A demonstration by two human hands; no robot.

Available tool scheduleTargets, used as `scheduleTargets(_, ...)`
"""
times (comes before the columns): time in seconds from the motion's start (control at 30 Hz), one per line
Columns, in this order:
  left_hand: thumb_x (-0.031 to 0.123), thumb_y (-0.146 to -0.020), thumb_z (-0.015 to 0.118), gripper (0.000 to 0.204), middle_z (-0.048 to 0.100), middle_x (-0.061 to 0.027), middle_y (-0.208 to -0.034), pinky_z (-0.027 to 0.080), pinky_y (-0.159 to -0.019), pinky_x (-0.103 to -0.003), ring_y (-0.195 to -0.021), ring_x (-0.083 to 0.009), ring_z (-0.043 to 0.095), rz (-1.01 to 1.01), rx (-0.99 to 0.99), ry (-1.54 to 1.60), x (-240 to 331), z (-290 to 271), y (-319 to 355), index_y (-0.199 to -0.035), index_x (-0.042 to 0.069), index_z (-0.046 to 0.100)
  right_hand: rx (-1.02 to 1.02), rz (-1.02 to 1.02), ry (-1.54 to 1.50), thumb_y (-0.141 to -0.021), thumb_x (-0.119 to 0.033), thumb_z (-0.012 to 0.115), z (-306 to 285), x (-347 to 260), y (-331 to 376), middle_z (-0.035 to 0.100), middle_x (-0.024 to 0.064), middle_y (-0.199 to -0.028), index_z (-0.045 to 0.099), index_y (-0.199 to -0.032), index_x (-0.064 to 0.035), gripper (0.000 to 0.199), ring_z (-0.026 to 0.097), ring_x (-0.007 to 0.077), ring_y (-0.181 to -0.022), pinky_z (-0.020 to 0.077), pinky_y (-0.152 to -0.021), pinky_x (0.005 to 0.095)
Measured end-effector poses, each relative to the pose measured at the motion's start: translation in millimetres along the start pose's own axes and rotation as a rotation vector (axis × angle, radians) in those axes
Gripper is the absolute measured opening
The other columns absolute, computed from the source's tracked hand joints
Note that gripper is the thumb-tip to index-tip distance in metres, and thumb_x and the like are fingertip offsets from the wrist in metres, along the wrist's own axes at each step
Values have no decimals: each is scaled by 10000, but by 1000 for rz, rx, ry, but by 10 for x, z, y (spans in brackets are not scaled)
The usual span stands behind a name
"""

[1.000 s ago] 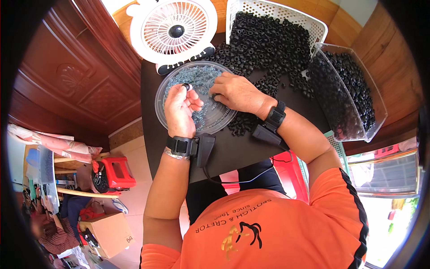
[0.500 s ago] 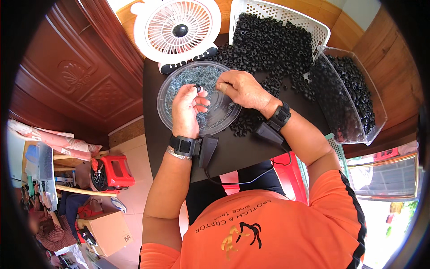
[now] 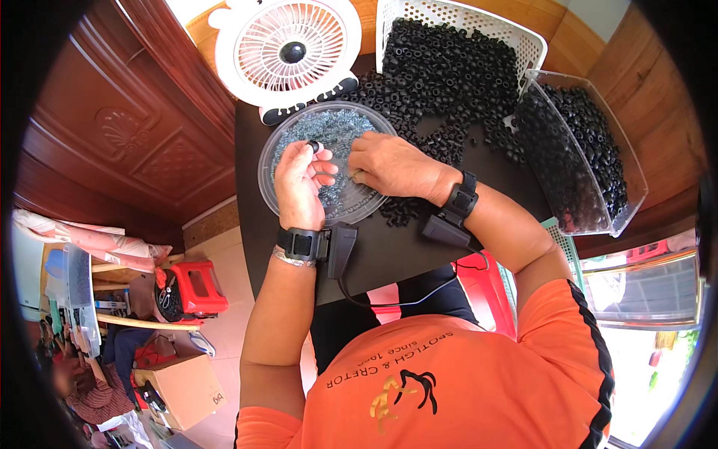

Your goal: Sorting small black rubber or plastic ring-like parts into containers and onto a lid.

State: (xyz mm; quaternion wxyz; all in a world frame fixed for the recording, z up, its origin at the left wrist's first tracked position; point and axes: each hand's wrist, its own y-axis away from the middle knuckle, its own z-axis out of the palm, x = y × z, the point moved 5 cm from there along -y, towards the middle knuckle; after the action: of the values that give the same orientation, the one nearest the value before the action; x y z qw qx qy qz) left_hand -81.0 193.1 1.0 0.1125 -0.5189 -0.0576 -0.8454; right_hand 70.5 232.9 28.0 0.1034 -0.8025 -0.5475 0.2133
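Note:
My left hand (image 3: pixel 301 182) pinches a small black ring (image 3: pixel 314 146) between thumb and forefinger, above a round clear lid (image 3: pixel 271 159) filled with tiny grey-blue parts. My right hand (image 3: pixel 390 166) rests palm down on the lid's right side, fingers curled into the small parts; what its fingertips hold is hidden. Loose black rings (image 3: pixel 401 213) lie on the black table (image 3: pixel 389 258) just beside the lid. Both wrists wear black bands with small black boxes.
A white basket (image 3: pixel 458 15) heaped with black rings stands at the back, a clear bin (image 3: pixel 613 172) of more rings at the right. A white fan (image 3: pixel 288 51) stands behind the lid. Below left on the floor are a red case (image 3: pixel 196 288) and a cardboard box (image 3: pixel 185 391).
Both hands stay over the lid. My left hand has raised the black ring a little at its fingertips, and my right hand has shifted slightly on the lid's right side.

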Motion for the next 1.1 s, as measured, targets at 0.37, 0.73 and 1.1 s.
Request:
scheduleTargets(0.37, 233, -924, 508, 208, 618, -81, -966, 462, -681, -263, -825, -155, 605, -207, -340, -238, -85, 295, 115, -1008, 49, 557, 181, 330, -726, -892, -111, 618, -137, 239, 18, 644, 44, -783, 614, -862, -19, 97, 606, 145, -724, 495, -683, 308)
scheduleTargets(0.73, 227, -925, 501, 216, 598, -54, -877, 443, -645, -247, -707, -132, 569, -181, -455, -246, -101, 365, 149, -963, 30, 580, 14, 402, -1195, -939, -107, 577, -27, 270, 25, 582, -12, -785, 590, -923, -30, 81, 523, 62, -705, 444, -631, 225)
scheduleTargets(1.1, 224, -927, 493, 205, 575, -58, -826, 442, -634, -280, -684, -165, 557, -163, -355, 35, -119, 267, 101, -965, 36, 565, 81, 333, -1076, -910, -77, 627, -75, 253, 15, 624, 16, -912, 582, -980, -20, 101, 582, 81, -856, 482, -801, 245)
